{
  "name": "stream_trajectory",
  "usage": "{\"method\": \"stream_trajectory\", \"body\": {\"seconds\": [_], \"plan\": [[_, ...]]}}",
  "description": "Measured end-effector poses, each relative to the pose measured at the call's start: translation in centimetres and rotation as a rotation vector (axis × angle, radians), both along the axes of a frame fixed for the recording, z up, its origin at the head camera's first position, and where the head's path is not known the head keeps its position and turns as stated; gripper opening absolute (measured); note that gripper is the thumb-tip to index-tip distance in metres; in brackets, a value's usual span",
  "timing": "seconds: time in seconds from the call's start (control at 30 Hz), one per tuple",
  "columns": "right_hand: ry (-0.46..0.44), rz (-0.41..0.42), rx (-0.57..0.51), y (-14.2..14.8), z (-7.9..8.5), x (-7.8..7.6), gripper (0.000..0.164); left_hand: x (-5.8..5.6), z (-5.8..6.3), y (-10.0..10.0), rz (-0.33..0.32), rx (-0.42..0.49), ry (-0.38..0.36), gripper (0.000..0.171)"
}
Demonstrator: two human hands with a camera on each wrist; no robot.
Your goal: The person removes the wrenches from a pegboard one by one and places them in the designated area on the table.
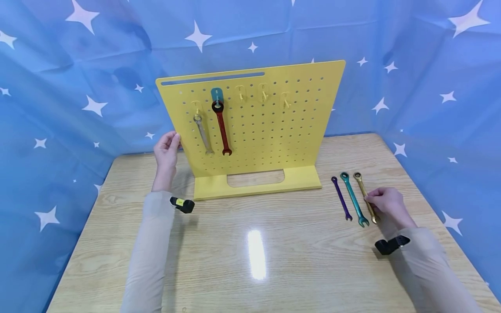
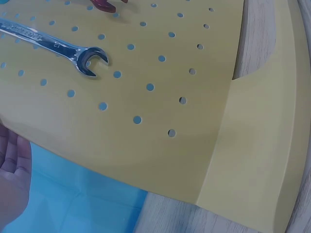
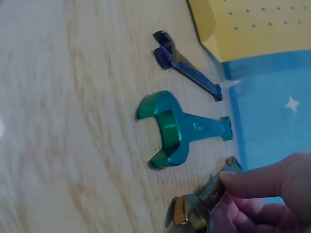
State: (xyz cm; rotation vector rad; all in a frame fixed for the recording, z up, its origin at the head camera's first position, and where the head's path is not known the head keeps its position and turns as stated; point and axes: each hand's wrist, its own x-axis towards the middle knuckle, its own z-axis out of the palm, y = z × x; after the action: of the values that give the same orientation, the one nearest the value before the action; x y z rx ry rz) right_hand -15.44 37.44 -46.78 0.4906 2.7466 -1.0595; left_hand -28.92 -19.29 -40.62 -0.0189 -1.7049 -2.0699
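Note:
A yellow pegboard point(image 1: 270, 143) stands on the table, and my left hand point(image 1: 167, 150) grips its left edge between thumb and fingers. In the left wrist view only part of that hand point(image 2: 14, 174) shows beside the board's edge. A silver wrench point(image 1: 202, 132) and a red wrench point(image 1: 222, 128) hang from hooks on the board. At the right, my right hand point(image 1: 389, 206) pinches the shaft of a gold wrench point(image 1: 362, 187), which lies on or close to the tabletop. Left of it lie a green wrench point(image 1: 353, 198) and a smaller purple wrench point(image 1: 341, 198).
Several yellow hooks, one of them a bare hook point(image 1: 264, 93), stick out of the board right of the red wrench, which hangs from a teal hook point(image 1: 217, 94). A blue curtain point(image 1: 242, 26) with white stars surrounds the wooden table point(image 1: 219, 252).

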Motion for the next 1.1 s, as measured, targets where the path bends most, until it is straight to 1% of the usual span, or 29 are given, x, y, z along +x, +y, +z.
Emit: {"method": "stream_trajectory", "body": {"seconds": [0.17,0.27,0.43,0.63,0.83,1.1], "plan": [[0.025,-0.01,0.026,0.2,-0.4,-0.1,0.022,-0.1,0.0,0.0,0.003,-0.001,-0.009,0.013],[0.083,-0.009,0.049,0.0,-0.5,0.0,0.023,-0.1,0.0,0.0,0.004,0.002,-0.013,0.014],[0.215,-0.023,0.08,-1.1,-0.2,0.3,0.029,-0.2,0.1,0.1,0.001,0.004,-0.005,0.014],[0.292,-0.021,0.019,-2.8,1.4,0.0,0.031,-0.2,0.0,0.0,0.009,0.009,-0.015,0.017],[0.383,-0.017,-0.048,-4.9,3.1,-0.8,0.031,-0.2,0.0,0.0,0.008,0.016,-0.028,0.016],[0.432,-0.002,-0.12,-7.5,4.7,-1.8,0.028,-0.2,0.0,0.0,0.013,0.016,-0.045,0.016]]}}
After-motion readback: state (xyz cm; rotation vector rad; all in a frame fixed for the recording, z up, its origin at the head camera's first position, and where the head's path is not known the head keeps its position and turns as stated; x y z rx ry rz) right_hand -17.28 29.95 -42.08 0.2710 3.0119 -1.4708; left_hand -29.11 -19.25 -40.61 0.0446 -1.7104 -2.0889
